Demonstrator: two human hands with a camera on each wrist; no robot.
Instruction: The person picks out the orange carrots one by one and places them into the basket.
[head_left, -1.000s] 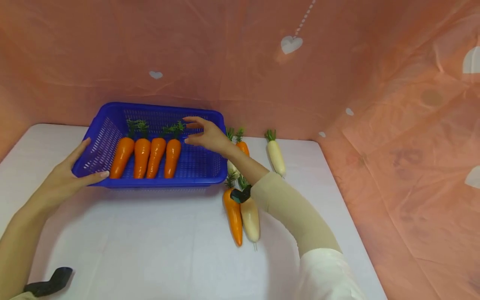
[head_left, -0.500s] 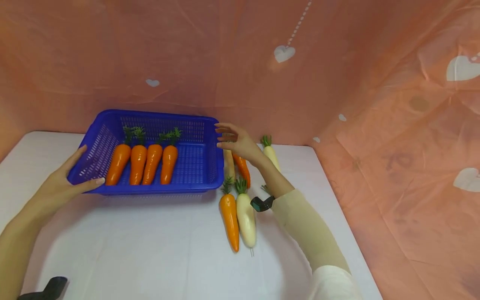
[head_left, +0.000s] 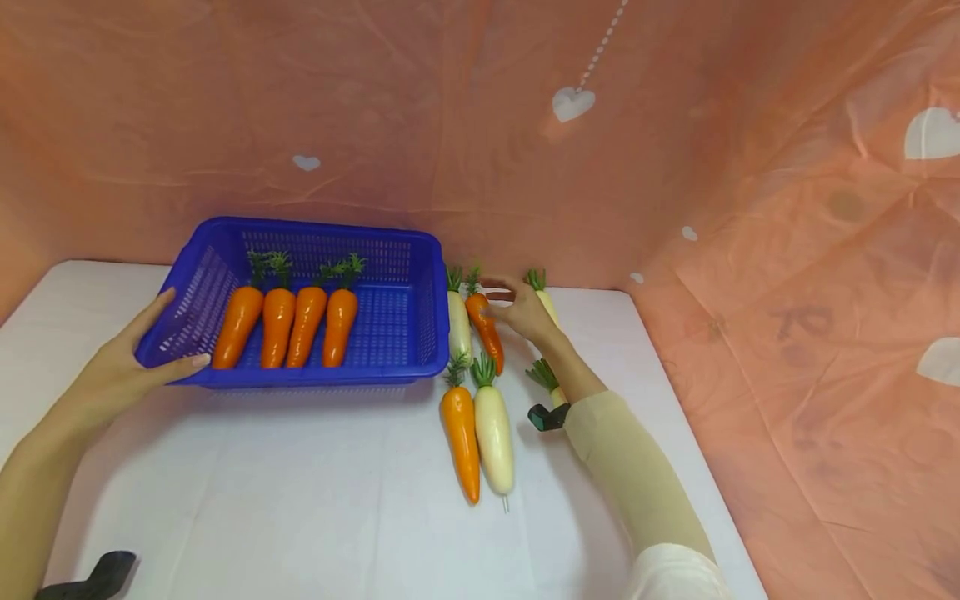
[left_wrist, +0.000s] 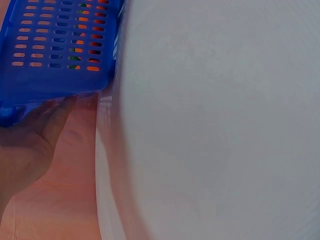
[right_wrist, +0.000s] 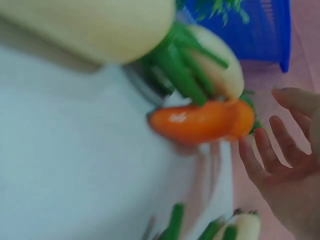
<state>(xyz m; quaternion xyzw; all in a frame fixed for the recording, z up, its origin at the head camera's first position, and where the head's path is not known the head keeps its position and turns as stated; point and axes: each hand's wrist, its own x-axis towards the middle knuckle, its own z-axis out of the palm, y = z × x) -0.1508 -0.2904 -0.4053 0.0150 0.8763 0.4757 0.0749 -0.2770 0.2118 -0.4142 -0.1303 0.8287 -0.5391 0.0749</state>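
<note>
My left hand (head_left: 120, 375) grips the left rim of a blue basket (head_left: 390, 377), thumb over the near corner; the left wrist view shows the fingers under the basket's edge (left_wrist: 60, 82). Several orange carrots (head_left: 277, 325) with green tops lie side by side in it. My right hand (head_left: 525, 312), fingers spread and holding nothing, hovers at an orange carrot (head_left: 489, 333) right of the basket. In the right wrist view that carrot (right_wrist: 200, 121) lies just beyond the fingertips of the right hand (right_wrist: 287, 160). A white radish (head_left: 459, 321) lies between it and the basket.
Nearer on the white table (head_left: 300, 492) lie another carrot (head_left: 461, 442) and a white radish (head_left: 493, 437), side by side. Two more radishes, one at the back (head_left: 546, 302) and one nearer (head_left: 557, 396), are partly hidden by the right arm. Pink cloth (head_left: 450, 125) hangs behind.
My right hand has moved right, out from over the basket to the carrot beside it. The left hand keeps its hold on the basket, and the carrots inside lie as before.
</note>
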